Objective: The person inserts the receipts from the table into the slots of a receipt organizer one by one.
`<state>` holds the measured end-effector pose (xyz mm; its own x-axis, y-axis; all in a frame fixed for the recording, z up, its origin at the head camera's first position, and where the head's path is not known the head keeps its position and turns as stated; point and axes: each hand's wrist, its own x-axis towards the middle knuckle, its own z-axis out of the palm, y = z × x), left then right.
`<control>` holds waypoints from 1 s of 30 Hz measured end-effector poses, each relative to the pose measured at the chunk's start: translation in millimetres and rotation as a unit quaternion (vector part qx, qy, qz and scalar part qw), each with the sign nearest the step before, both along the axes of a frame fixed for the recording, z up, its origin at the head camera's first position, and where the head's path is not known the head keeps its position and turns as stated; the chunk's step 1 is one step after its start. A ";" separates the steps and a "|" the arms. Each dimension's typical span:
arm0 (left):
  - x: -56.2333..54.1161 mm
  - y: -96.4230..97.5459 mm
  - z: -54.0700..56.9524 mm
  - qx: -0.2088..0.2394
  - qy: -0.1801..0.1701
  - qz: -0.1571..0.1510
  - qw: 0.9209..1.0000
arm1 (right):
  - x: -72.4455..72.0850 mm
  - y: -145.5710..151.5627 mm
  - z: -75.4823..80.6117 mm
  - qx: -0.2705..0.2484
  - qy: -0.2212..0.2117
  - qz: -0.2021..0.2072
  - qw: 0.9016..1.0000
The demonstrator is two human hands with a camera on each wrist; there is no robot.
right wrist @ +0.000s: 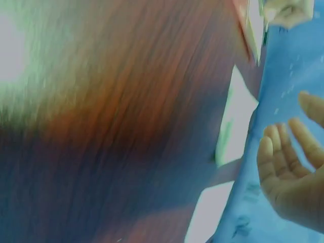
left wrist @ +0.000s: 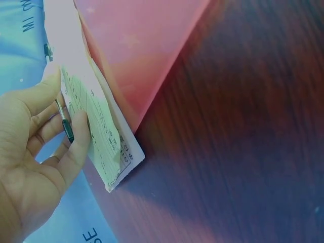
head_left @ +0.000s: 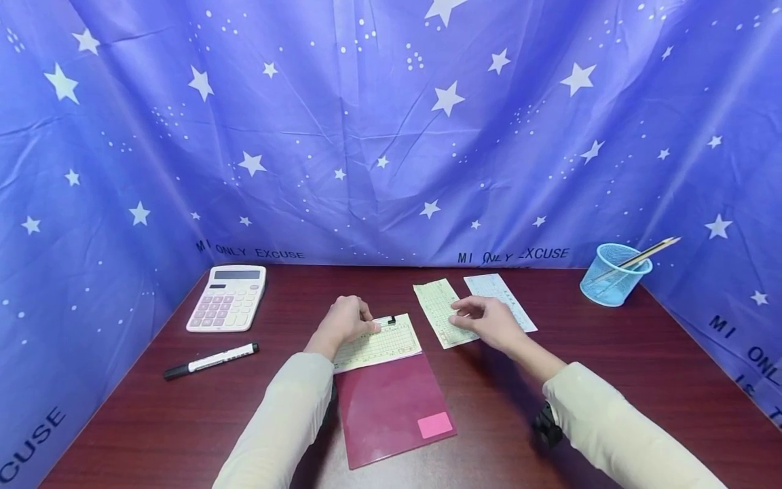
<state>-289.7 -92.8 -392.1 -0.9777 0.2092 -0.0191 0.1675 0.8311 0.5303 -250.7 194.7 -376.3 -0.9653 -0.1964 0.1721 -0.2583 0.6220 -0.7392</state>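
Observation:
A maroon clipboard point(head_left: 391, 401) with a pink label lies at the middle front of the table, pale yellow printed slips point(head_left: 397, 341) at its top end. At that end my left hand point(head_left: 346, 320) grips the metal clip point(left wrist: 67, 130), whose black tip shows between the fingers in the left wrist view. My right hand point(head_left: 493, 324) hovers with loosely bent fingers over a loose yellow-green printed slip point(head_left: 435, 305), holding nothing. Partly behind this hand lies a pale blue slip point(head_left: 507, 299). The right wrist view shows the fingers point(right wrist: 283, 152) spread apart.
A white calculator point(head_left: 227, 299) stands at the back left, with a black-and-white marker point(head_left: 214, 360) in front of it. At the back right is a light blue mesh pen cup point(head_left: 611, 278) holding pencils. A blue star-patterned curtain point(head_left: 391, 136) hangs along the table's back and sides.

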 end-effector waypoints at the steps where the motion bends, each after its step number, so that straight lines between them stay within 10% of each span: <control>1: -0.1 0.0 0.0 0.000 -0.001 0.002 1.000 | -1.5 3.7 -1.2 0.005 -0.006 -0.025 1.000; 9: 0.9 0.5 -0.6 0.005 0.001 0.002 1.000 | -7.7 16.7 -7.5 0.096 -0.050 -0.133 0.985; 30: 1.7 -1.4 -2.2 0.010 0.008 -0.003 1.000 | -9.9 -3.0 -13.4 0.178 -0.090 -0.155 0.968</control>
<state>-288.0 -94.1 -394.4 -0.9767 0.2146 0.0004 0.1803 0.8196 0.5439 -260.6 191.7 -389.7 -0.9953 0.0914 -0.0305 0.0948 0.8722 -0.4799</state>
